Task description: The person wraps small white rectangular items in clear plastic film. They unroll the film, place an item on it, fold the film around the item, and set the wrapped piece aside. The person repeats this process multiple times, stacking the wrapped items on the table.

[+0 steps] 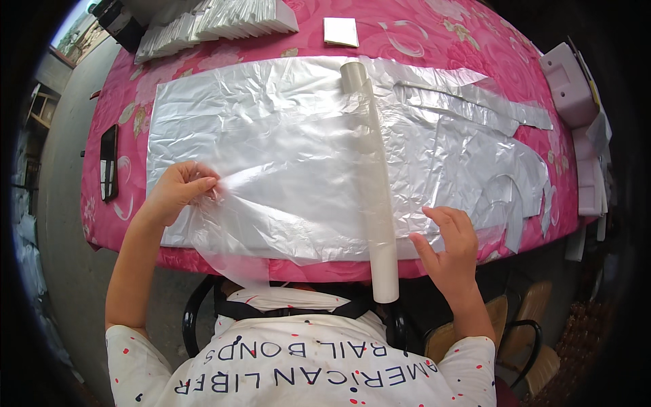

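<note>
A clear plastic film (300, 203) is pulled taut leftward from a long film roll (381, 203), bunched between the fingers of my left hand (185, 188). The film lies over silvery plastic sheeting (188, 102) spread on the table. The roll runs from the sheeting's far side past the table's near edge. Just right of the roll, my right hand (450, 239) hovers with thumb and fingers apart, holding nothing. Cut and crumpled silvery pieces (483, 168) lie on the table's right part.
The table has a pink floral cloth (285, 269). Folded white stacks (239, 20) and a small silvery square (341, 31) lie at the far side. A phone (109, 163) lies at left, pale foam blocks (567, 84) stand at right. Chairs (526, 315) are below right.
</note>
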Motion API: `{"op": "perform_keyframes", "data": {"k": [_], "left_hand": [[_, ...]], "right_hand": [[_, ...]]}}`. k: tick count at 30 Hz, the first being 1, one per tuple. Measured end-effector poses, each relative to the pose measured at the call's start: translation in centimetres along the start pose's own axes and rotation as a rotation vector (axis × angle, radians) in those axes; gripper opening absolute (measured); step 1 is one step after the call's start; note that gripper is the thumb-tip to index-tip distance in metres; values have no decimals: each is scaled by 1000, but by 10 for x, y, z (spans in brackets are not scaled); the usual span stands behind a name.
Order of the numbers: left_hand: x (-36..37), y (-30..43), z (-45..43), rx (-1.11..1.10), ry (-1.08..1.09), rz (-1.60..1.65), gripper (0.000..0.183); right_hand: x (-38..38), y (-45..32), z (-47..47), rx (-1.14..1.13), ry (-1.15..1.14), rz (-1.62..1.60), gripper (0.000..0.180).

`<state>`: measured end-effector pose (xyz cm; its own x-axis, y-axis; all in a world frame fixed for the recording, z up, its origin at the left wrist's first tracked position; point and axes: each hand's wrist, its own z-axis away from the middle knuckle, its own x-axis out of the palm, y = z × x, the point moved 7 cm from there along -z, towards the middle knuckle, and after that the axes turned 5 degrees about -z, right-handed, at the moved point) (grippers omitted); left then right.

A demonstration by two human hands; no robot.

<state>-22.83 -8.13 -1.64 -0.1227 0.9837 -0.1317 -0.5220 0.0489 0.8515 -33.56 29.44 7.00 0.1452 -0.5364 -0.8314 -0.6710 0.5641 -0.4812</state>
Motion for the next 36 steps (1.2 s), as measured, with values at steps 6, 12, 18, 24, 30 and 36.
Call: {"op": "perform_keyframes", "data": {"k": [6, 12, 18, 24, 30, 36], "left_hand": [[-36, 5, 12, -68, 103, -135, 12], [64, 51, 38, 16, -234, -17, 6], [132, 97, 63, 345, -386, -387, 11], [78, 65, 51, 151, -144, -140, 9], [-39, 5, 20, 143, 317, -400, 10], [-21, 60, 40, 510, 687, -1243, 28]], "right_hand": [[10, -3, 26, 127, -123, 60, 59], [27, -68, -17, -199, -104, -194, 79], [68, -138, -48, -496, -189, -488, 74], [53, -107, -55, -511, -16, -226, 51], [35, -42, -28, -177, -32, -32, 65], [29, -4, 36, 318, -202, 64, 80]]}}
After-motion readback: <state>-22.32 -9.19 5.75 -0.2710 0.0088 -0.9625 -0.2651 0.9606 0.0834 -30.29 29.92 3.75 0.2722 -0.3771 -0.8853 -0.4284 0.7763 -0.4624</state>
